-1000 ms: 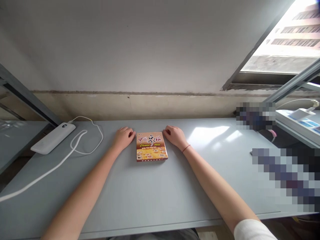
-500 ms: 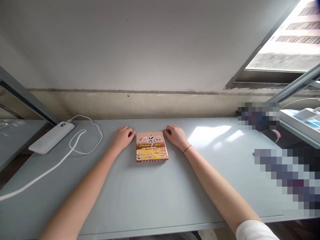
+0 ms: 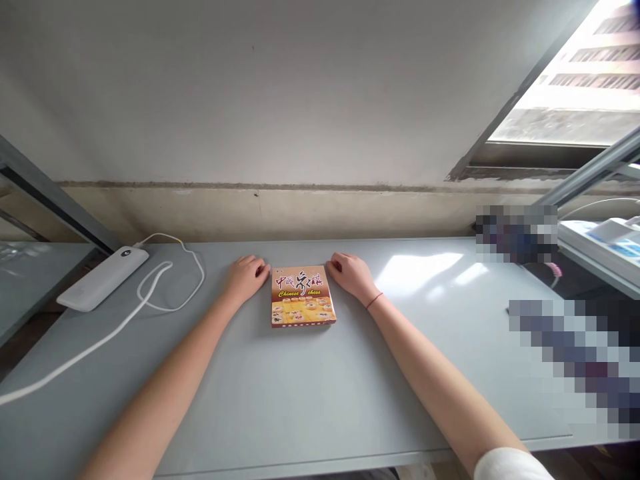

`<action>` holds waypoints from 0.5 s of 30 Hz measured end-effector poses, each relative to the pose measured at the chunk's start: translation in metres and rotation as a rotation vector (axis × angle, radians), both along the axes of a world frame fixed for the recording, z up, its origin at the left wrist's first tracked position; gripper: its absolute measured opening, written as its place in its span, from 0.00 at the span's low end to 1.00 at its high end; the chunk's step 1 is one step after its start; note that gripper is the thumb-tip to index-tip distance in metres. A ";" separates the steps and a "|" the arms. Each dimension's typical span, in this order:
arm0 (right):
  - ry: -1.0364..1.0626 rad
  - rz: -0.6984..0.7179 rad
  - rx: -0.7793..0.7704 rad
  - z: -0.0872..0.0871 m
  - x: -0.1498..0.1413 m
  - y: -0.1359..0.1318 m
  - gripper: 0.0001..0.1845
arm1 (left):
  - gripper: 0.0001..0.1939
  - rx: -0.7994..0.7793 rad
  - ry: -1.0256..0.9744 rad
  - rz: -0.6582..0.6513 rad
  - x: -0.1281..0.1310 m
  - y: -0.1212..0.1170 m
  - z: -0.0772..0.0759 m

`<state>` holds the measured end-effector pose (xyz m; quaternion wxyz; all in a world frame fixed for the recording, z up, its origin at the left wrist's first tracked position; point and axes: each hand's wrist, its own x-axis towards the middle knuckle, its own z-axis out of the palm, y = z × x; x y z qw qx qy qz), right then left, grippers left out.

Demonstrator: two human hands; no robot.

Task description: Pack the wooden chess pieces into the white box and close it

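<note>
A Chinese chess box (image 3: 303, 297), brown and yellow with a printed lid, lies flat and closed on the grey desk (image 3: 300, 393). Beside its far left corner rests my left hand (image 3: 248, 276), curled into a loose fist on the desktop. My right hand (image 3: 351, 273) lies curled the same way by the far right corner, a thin red cord around its wrist. Both hands are very near the box's sides, and neither grips it. No object shows in the curled fingers.
At the left lies a white power strip (image 3: 103, 279) with a looping white cable (image 3: 100, 347). Metal frame bars (image 3: 60, 197) rise on both sides. Blurred-out items (image 3: 517, 233) sit at the right, near a white box (image 3: 600, 240). A wall (image 3: 280, 120) stands behind the desk.
The view shifts slightly. My hands and the chess box keep their places.
</note>
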<state>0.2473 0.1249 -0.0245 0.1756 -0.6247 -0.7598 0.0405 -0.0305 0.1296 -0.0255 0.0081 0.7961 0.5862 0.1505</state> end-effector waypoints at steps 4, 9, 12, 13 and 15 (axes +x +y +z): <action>0.001 0.001 -0.002 -0.001 0.000 0.000 0.13 | 0.13 -0.005 0.004 0.005 0.000 0.000 0.000; 0.004 -0.002 0.003 -0.001 -0.001 0.000 0.14 | 0.13 -0.008 0.007 0.007 0.000 0.000 0.001; 0.006 -0.001 0.004 -0.001 -0.001 0.000 0.14 | 0.13 -0.005 0.007 0.005 0.000 0.000 0.001; 0.007 0.000 0.004 -0.001 0.000 0.000 0.14 | 0.13 -0.004 0.006 0.003 0.000 0.000 0.001; 0.010 -0.001 0.002 -0.001 0.000 0.000 0.14 | 0.13 -0.004 0.001 -0.002 0.000 -0.001 0.001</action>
